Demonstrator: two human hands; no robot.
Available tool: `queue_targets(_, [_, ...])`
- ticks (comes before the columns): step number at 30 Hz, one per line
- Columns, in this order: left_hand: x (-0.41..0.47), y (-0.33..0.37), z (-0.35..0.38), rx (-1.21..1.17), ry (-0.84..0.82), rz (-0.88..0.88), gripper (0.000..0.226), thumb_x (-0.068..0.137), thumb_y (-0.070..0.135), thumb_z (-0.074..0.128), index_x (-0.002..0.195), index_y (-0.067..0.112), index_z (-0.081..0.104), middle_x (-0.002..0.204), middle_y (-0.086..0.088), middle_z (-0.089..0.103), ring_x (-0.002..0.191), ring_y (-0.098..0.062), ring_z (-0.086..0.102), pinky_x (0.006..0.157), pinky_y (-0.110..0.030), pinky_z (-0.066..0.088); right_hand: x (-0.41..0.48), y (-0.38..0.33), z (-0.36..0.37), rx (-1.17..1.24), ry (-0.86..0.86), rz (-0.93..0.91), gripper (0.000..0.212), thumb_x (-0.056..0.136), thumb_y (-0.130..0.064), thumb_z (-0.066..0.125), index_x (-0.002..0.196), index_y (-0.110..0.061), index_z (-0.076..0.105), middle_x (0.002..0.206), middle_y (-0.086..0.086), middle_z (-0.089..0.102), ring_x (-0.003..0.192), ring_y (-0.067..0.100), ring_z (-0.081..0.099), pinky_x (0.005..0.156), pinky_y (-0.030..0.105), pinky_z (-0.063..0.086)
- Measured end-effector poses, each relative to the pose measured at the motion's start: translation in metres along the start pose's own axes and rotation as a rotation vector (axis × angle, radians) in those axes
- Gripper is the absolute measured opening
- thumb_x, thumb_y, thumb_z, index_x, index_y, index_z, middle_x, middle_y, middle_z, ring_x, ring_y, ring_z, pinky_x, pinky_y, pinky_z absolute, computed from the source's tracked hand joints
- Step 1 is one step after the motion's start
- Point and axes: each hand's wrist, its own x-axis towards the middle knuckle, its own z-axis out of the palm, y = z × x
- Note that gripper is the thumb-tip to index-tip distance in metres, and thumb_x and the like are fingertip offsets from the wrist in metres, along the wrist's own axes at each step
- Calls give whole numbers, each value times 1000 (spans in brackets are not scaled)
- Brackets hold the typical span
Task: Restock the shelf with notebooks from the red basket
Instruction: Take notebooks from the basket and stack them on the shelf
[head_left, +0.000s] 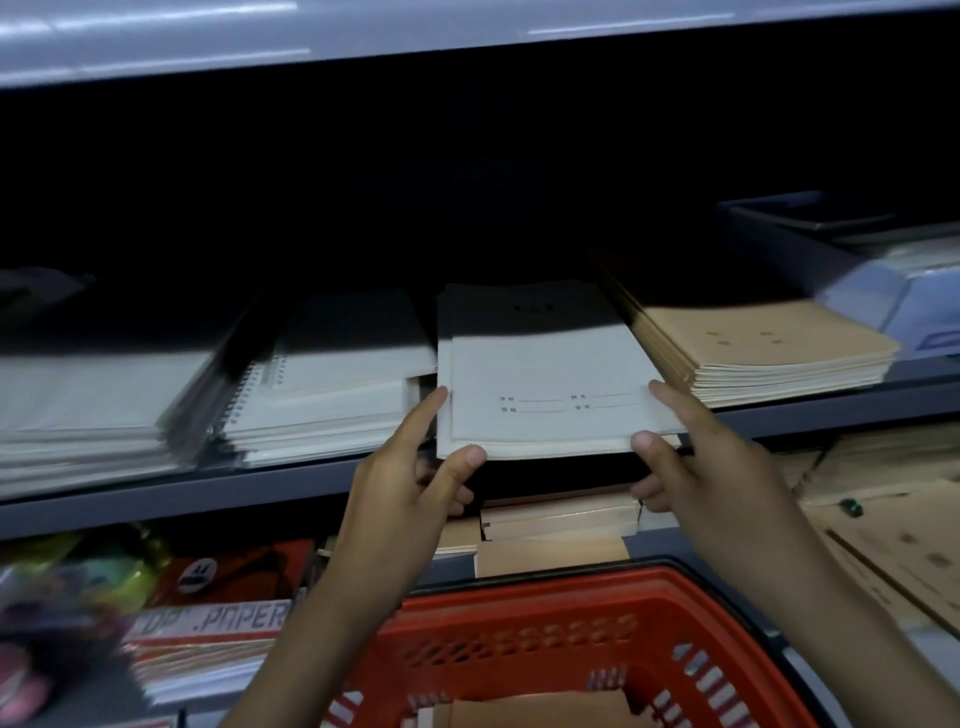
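A stack of white notebooks (540, 379) lies on the grey shelf (156, 493), its near end sticking out past the shelf edge. My left hand (415, 467) grips the stack's near left corner, thumb on the front edge. My right hand (691, 452) grips the near right corner the same way. The red basket (545, 623) sits below my arms at the bottom middle, with brown notebooks (540, 712) lying inside it.
White spiral notebooks (332, 395) lie left of the held stack and a brown notebook stack (769, 353) lies right of it. A blue tray (852, 260) stands at far right. The lower shelf holds brown notebooks (561, 519), paper packs (208, 644) and flat cardboard (893, 545).
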Motion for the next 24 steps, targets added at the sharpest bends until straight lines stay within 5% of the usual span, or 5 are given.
queue_targets(3, [5, -2, 5, -11, -5, 28, 59, 94, 33, 57, 146, 43, 31, 76, 7, 72, 65, -5, 68, 65, -18, 54, 5, 1, 3, 19, -60, -36, 57, 98, -33, 51, 149, -37, 25, 90, -11, 68, 70, -6, 68, 62, 11, 52])
queue_targets(8, [12, -3, 12, -4, 14, 12, 67, 93, 37, 57, 151, 41, 23, 71, 6, 70, 66, -1, 68, 67, -15, 54, 11, 8, 6, 138, -4, -88, 44, 98, -26, 54, 128, -51, 34, 101, -21, 60, 79, -8, 68, 61, 7, 51])
queue_targets(12, [17, -1, 17, -57, 56, -6, 63, 94, 36, 58, 146, 49, 24, 71, 7, 71, 61, -3, 68, 61, -8, 50, 15, 15, 12, 245, 9, -55, 49, 99, -24, 51, 145, -36, 38, 98, -32, 51, 76, 4, 73, 67, 14, 57])
queue_targets(15, [20, -3, 22, -55, 117, -12, 61, 93, 35, 59, 147, 44, 32, 66, 3, 71, 57, -5, 68, 64, -18, 57, 21, 20, 20, 289, 64, -23, 51, 99, -21, 52, 147, -32, 39, 92, -36, 44, 74, 8, 74, 68, 17, 58])
queue_targets(24, [26, -5, 35, 47, 292, -2, 58, 86, 37, 66, 141, 28, 49, 46, 4, 64, 45, 1, 62, 64, -19, 55, 34, 29, 26, 278, 273, 1, 45, 90, -14, 68, 134, -17, 59, 89, -19, 66, 61, 5, 72, 63, 18, 59])
